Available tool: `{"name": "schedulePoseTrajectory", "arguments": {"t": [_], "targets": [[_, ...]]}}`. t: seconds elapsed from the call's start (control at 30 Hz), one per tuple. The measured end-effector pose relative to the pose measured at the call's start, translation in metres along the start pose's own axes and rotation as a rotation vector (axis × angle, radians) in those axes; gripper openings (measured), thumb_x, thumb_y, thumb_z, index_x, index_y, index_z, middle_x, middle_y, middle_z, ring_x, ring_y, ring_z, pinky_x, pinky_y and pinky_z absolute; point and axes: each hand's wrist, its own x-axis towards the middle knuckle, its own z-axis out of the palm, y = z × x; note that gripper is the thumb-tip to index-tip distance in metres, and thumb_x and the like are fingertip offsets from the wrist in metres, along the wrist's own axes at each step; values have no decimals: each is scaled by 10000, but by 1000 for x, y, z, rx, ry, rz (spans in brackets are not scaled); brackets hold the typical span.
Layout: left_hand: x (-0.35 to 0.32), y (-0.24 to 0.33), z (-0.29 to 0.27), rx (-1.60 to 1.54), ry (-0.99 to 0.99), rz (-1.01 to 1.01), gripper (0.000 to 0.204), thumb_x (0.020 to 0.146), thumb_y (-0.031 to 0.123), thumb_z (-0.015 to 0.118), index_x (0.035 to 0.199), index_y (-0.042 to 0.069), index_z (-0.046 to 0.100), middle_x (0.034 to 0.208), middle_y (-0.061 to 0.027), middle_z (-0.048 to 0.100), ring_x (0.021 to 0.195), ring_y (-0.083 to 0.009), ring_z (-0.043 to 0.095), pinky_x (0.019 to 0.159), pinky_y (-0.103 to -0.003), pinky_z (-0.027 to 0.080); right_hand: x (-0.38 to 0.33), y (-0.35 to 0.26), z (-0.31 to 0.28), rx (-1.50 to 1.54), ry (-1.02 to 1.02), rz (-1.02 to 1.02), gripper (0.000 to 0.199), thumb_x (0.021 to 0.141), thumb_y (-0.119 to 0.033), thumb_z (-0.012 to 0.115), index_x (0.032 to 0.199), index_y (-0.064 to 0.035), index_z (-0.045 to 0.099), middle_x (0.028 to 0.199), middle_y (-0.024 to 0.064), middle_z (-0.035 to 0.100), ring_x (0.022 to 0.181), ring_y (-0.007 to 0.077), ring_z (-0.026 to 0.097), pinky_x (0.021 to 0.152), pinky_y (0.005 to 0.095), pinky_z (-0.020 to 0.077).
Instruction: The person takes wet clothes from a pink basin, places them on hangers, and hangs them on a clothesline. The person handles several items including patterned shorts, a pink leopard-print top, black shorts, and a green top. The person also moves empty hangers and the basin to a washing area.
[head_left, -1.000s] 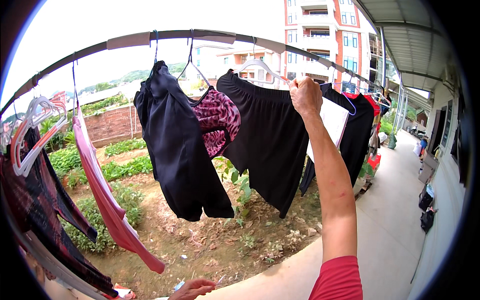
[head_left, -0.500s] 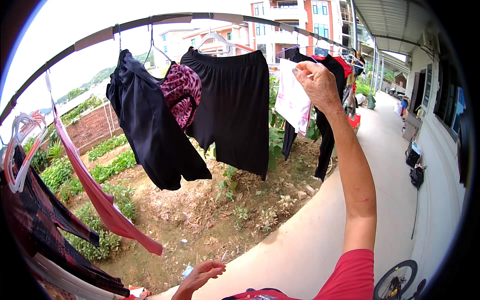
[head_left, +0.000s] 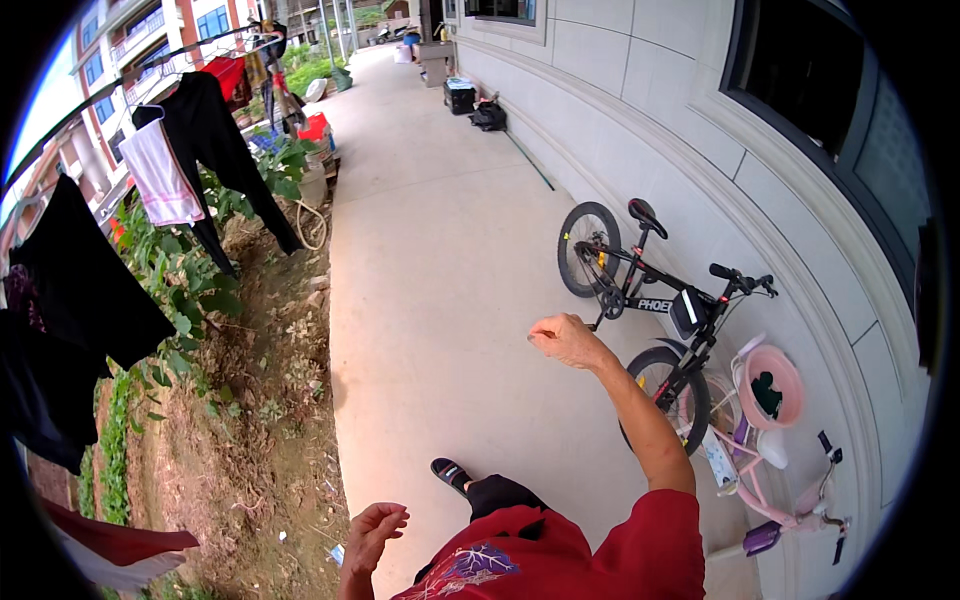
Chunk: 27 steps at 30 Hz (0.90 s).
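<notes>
My right hand (head_left: pixel 568 341) is held out over the pale concrete walkway, in front of a black bicycle (head_left: pixel 650 300). Its fingers are curled in and I see nothing in them. Low and to the left, near the walkway's edge, is my left hand (head_left: pixel 376 532), its fingers loosely bent, apart and holding nothing. Washing hangs at the left, away from both hands: black shorts (head_left: pixel 90 280), a white and pink towel (head_left: pixel 160 175) and black trousers (head_left: pixel 215 135). A dark red garment (head_left: pixel 120 530) hangs at the lower left.
By the right wall stands a pink basin (head_left: pixel 775 385) with dark cloth inside, above a small pink bicycle (head_left: pixel 770 490). Black bags (head_left: pixel 488 115) sit farther along the wall. Leafy plants and a soil bed (head_left: pixel 240 430) border the walkway (head_left: pixel 430 250).
My view has swung right and down, from the clothes line to the walkway and wall. My right hand has come down from beside the towel. My left hand's fingers are more bent.
</notes>
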Motion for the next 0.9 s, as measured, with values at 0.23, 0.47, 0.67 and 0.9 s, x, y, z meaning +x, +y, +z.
{"name": "schedulePoseTrajectory", "arguments": {"t": [0.23, 0.47, 0.67, 0.9], "targets": [[11, -6, 105, 130, -243, -32, 203, 852, 194, 610, 977, 33, 610, 883, -63, 648, 801, -136, 600, 693, -272, 490, -230, 144, -82, 81, 336, 419, 235, 778, -185, 575, 669, 22, 552, 531, 95, 539, 467, 177, 563, 479, 319, 436], [21, -17, 224, 239, -394, -94, 214, 845, 202, 615, 979, 35, 608, 883, -69, 646, 802, -145, 602, 690, -274, 489, -379, 261, -140, 56, 692, 728, 163, 757, -153, 590, 718, -3, 640, 538, 124, 561, 490, 225, 617, 508, 324, 474], [35, -40, 356, 298, -408, -137, 216, 843, 201, 611, 980, 34, 607, 883, -71, 644, 807, -151, 600, 690, -278, 482, -481, 393, -228, -222, 901, 874, 127, 727, -167, 611, 774, -76, 685, 768, 147, 647, 743, 319, 628, 663, 392, 494], [38, -62, 515, 377, -410, -225, 235, 837, 187, 609, 999, 17, 604, 890, -75, 645, 810, -153, 601, 689, -272, 472, -503, 532, -331, -443, 792, 1086, 109, 752, -155, 564, 818, -97, 629, 884, 142, 627, 892, 330, 597, 748, 434, 484]]}}
